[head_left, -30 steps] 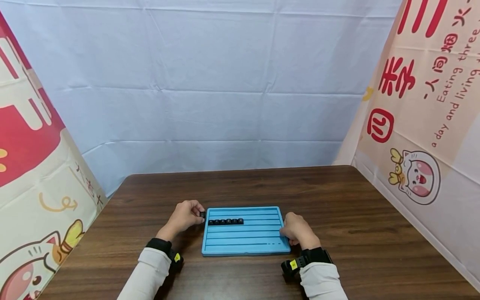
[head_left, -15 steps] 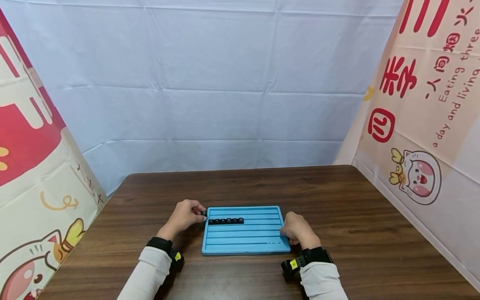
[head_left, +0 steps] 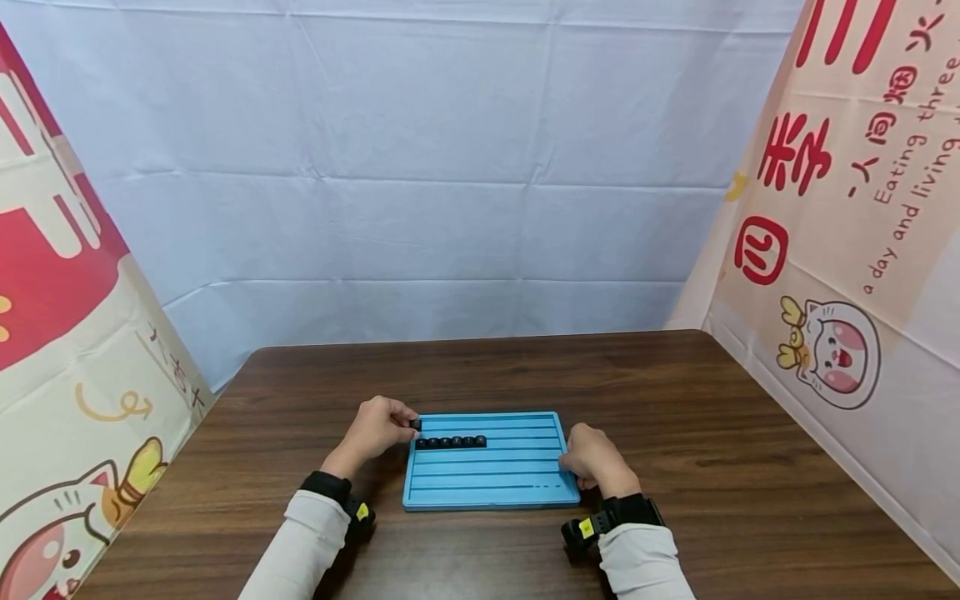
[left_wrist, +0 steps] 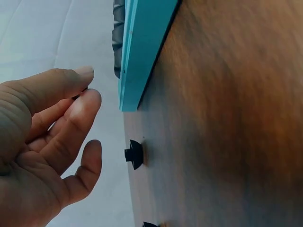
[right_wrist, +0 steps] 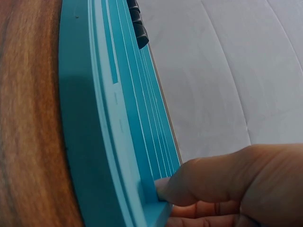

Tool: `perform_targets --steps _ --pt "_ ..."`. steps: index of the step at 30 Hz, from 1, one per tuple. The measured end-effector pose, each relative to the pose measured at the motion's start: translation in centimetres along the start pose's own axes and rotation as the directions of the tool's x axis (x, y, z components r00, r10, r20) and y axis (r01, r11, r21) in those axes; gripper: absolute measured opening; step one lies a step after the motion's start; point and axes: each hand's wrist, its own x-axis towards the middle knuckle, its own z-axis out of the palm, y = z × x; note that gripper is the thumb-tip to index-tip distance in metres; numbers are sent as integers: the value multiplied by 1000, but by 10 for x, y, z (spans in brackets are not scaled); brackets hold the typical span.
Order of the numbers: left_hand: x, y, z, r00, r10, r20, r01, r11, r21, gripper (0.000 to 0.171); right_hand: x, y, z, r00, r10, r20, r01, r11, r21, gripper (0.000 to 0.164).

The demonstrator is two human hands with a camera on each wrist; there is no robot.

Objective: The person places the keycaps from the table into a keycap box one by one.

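Head view, leftmost: a cream and red cloth sheet printed with a cartoon cat (head_left: 56,350) hangs beside the dark brown wood-grain tabletop (head_left: 480,550), and a pale blue creased fabric backdrop (head_left: 427,183) spans the far side. The left hand (head_left: 372,431), with a black camera band (head_left: 341,498) at its wrist, pinches a small black cap-like piece (head_left: 416,424) between thumb and fingertip at the far left corner of the light blue rectangular ridged tray (head_left: 487,493); whether piece and tray touch, and which way the piece faces, I cannot tell. From the left wrist, the fingertips cover nearly all of it, while a black stubbed piece (left_wrist: 135,154) sits on the tabletop left of the tray, stub upward, and another black piece (left_wrist: 149,224) is cut by the frame edge. The tray lies flat, its long axis and its ridges running left to right; a straight row of six black caps (head_left: 451,442) follows the same line, starting at its left end. The right hand (head_left: 596,457), also banded (head_left: 611,521), grips the tray's right side, thumb over the rim, fingers curled outside. Farthest right hangs a peach and white cloth sheet with red lettering (head_left: 825,233).
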Motion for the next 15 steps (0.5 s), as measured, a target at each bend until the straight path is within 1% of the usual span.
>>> perform_targets --steps 6,11,15 --pt "2 4 4 999 39 21 -40 999 15 17 1 2 1 1000 -7 -13 7 1000 10 46" --pt "3 8 8 999 43 9 -44 998 34 14 1 1 2 1000 -10 -15 10 1000 9 45" --pt "4 10 10 998 57 -4 -57 998 22 13 1 1 1 1000 -11 -15 11 1000 5 44"
